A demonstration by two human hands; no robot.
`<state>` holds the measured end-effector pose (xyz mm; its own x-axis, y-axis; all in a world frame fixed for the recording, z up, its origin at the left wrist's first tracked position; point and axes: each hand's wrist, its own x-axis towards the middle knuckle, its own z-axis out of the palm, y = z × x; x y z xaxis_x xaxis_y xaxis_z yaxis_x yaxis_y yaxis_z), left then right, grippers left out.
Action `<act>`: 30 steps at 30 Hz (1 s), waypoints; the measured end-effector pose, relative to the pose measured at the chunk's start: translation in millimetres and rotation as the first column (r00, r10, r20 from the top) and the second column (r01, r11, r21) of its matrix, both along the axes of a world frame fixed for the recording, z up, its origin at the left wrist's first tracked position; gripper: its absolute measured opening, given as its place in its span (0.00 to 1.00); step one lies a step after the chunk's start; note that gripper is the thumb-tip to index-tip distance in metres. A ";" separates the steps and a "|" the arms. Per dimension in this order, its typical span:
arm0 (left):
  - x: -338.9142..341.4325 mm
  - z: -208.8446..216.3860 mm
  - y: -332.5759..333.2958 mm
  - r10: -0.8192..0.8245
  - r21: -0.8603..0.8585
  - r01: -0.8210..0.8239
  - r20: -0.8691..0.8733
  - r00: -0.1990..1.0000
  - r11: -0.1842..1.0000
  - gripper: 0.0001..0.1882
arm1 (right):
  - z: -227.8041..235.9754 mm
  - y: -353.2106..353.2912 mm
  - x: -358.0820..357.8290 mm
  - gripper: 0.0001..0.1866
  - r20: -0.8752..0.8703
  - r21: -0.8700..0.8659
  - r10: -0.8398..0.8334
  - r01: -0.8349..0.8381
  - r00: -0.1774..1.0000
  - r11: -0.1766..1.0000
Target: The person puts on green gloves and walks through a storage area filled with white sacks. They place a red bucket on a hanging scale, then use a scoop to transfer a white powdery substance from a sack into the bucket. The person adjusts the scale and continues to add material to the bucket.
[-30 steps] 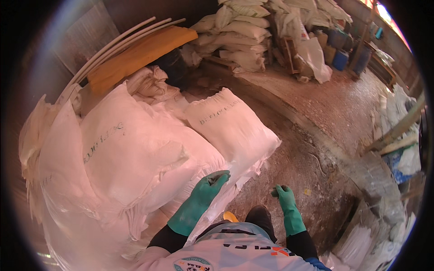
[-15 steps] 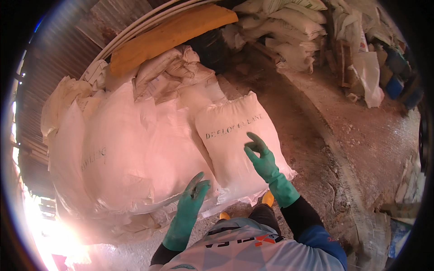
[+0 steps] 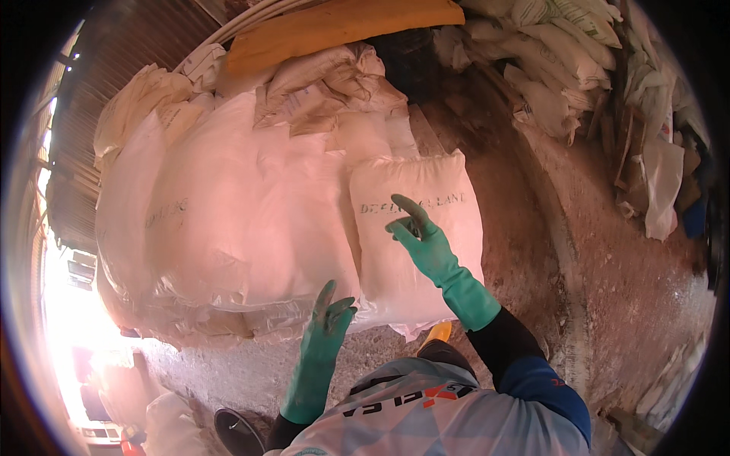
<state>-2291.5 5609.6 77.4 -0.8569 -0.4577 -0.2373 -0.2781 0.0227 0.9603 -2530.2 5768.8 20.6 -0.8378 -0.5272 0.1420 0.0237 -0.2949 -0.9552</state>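
Both my hands wear long green rubber gloves. My right hand is held over a plump white sack with dark lettering, its fingers apart and nothing in them. Whether a fingertip touches the sack I cannot tell. Lower and to the left, my left hand is raised near the front edge of the neighbouring white sacks, empty, with fingers spread. These full sacks lie side by side, and the lettered one is rightmost in the row.
Behind the row lie dusty brown sacks and a long orange-yellow sheet. More sacks are heaped at the far right. A dark bucket and a pale sack stand at the lower left. A yellow boot is below the lettered sack.
The view has shifted, so the sacks sit differently and the bucket at lower left now shows. My right hand is a little further left over the lettered sack. Both hands stay empty.
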 end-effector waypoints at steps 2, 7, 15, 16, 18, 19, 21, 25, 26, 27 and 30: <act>18.5 1.3 3.2 0.034 0.038 -0.032 -0.034 0.999 0.999 0.34 | -11.3 7.1 12.4 0.32 0.084 0.020 0.005 -0.006 0.996 1.000; 62.7 -16.0 6.7 0.050 0.025 -0.045 -0.293 0.955 0.999 0.32 | -21.6 36.6 52.6 0.34 0.102 0.217 0.003 -0.025 0.995 0.976; 130.9 -78.5 62.3 0.336 0.417 -0.257 -0.125 0.934 0.872 0.33 | -19.5 84.4 58.4 0.33 0.043 0.321 0.123 -0.130 0.991 0.938; 133.4 -78.6 72.9 0.385 0.481 -0.311 -0.062 0.921 0.820 0.33 | -21.8 84.0 52.7 0.33 0.075 0.327 0.119 -0.137 0.990 0.935; 132.1 -75.9 96.4 0.439 0.468 -0.373 -0.037 0.898 0.801 0.33 | -26.1 81.2 40.0 0.33 0.102 0.286 0.147 -0.171 0.984 0.943; 132.3 -73.5 108.5 0.466 0.447 -0.406 -0.027 0.884 0.797 0.33 | -28.5 79.5 34.1 0.32 0.105 0.275 0.183 -0.205 0.978 0.939; 126.6 -69.4 132.1 0.536 0.404 -0.492 0.005 0.844 0.771 0.34 | -31.7 79.4 20.1 0.32 0.127 0.278 0.238 -0.265 0.963 0.923; 89.6 -63.6 174.4 0.703 0.326 -0.665 0.001 0.711 0.672 0.33 | -32.8 100.1 -19.1 0.31 0.096 0.246 0.434 -0.444 0.896 0.861; 77.1 -62.4 190.4 0.722 0.343 -0.666 -0.054 0.690 0.662 0.33 | -34.4 112.1 -33.9 0.31 0.091 0.234 0.460 -0.468 0.883 0.852; 64.0 -55.6 205.8 0.753 0.350 -0.691 -0.070 0.654 0.632 0.33 | -32.7 123.3 -49.7 0.31 0.087 0.221 0.486 -0.493 0.870 0.842; 22.0 -37.0 247.4 0.767 0.313 -0.714 -0.084 0.636 0.626 0.33 | -37.4 155.3 -101.3 0.29 0.132 0.250 0.452 -0.471 0.882 0.846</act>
